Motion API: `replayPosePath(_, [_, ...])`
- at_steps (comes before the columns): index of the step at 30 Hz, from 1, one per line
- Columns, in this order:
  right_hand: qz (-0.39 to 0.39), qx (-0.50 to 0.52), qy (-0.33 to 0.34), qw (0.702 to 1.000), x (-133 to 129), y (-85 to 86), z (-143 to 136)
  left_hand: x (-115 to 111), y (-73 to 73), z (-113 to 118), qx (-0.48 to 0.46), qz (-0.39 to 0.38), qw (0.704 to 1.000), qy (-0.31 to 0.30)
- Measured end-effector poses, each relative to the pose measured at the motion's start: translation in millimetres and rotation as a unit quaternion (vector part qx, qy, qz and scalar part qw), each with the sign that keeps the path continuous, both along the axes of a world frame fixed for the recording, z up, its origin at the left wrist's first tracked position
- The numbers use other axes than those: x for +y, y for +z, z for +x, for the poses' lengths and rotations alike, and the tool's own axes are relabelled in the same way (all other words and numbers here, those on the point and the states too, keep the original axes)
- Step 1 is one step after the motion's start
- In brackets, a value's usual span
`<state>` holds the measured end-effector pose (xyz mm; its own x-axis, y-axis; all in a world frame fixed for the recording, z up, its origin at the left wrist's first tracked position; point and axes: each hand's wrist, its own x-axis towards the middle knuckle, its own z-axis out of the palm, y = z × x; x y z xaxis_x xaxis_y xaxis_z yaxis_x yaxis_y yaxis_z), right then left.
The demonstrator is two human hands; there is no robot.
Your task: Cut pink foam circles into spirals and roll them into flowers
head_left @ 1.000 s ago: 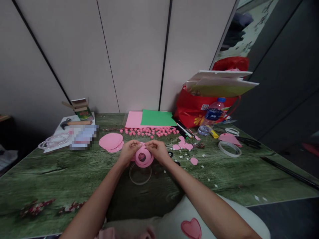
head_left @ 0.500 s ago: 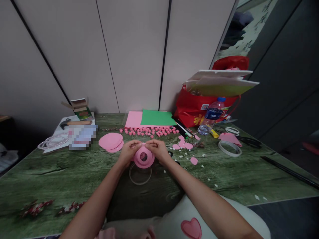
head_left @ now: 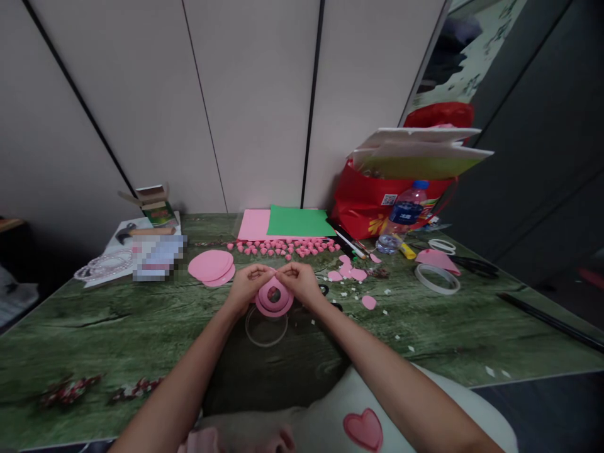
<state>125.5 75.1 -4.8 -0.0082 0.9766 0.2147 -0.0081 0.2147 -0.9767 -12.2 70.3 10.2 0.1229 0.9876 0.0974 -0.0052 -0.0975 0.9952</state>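
Observation:
Between my hands is a pink paper ring (head_left: 275, 308) with a round hole in its middle, its layers rising in a rolled spiral. My left hand (head_left: 247, 288) pinches its upper left edge, and my right hand (head_left: 301, 284) pinches the upper right edge, fingertips almost meeting at the top. Just below the paper lies a clear tape roll (head_left: 267, 343) on the table. Left of my left hand rests a stack of pink paper circles (head_left: 210, 267). Behind my hands several small pink rolled paper roses (head_left: 283, 248) are spread in rows.
Pink and green paper sheets (head_left: 299, 221) lie at the back by the wall. A red bag (head_left: 356, 195) and a water bottle (head_left: 403, 217) stand at the back right, near another tape roll (head_left: 437, 279). A hammer (head_left: 151, 231) and bead strings (head_left: 106, 264) are at left; pink scraps (head_left: 346, 270) lie right.
Both hands keep their pinch on the pink paper ring, with the fingertips shifting slightly at its top edge. The whole view has moved a little.

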Motion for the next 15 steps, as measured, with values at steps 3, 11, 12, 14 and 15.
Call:
replayPosePath(3, [-0.001, -0.001, -0.001, 1.0, 0, -1.5, 0, -1, -0.2, 1, -0.003, -0.007, 1.0, -0.002])
replayPosePath(11, [-0.055, 0.075, 0.039, 0.995, -8, 7.2, -1, 0, -1.6, 2, -0.021, -0.007, 1.0, 0.02])
replayPosePath(12, [-0.057, 0.082, 0.042, 0.994, -8, 8.5, -1, 0, -1.7, 2, -0.022, -0.005, 1.0, 0.018])
replayPosePath(14, [-0.062, 0.098, 0.054, 0.992, -10, 10.9, 0, -1, -1.4, 1, -0.024, -0.001, 1.0, 0.012])
replayPosePath(15, [-0.065, 0.109, 0.063, 0.99, -10, 11.9, 1, -1, -1.1, 1, -0.026, 0.0, 1.0, 0.009])
